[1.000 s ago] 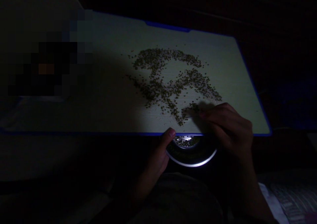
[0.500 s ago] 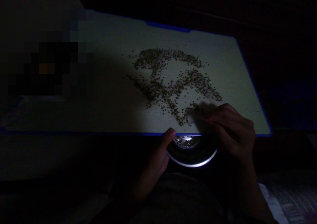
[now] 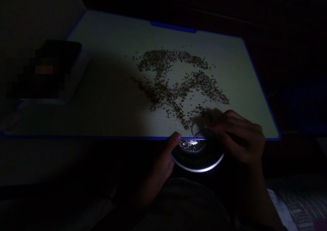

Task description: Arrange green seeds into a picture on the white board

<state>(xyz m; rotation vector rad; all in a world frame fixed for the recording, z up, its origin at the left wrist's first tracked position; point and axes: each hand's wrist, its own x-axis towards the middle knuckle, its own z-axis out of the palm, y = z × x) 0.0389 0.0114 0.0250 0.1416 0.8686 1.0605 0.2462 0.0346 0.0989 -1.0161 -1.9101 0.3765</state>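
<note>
Many grains [image 3: 158, 61] dot the board [image 3: 114, 101]; the right hand [image 3: 241, 135] pinches a thin tool [image 3: 201, 131].

Small dark olive seeds [image 3: 155, 59] lie in loose, curving bands across a pale rectangular board [image 3: 117, 118] with blue edging. A thin curved strip [image 3: 200, 132] reaches its near edge. Below, partly hidden, a round bowl with a shiny metallic rim [image 3: 201, 170] holds more seeds.
</note>
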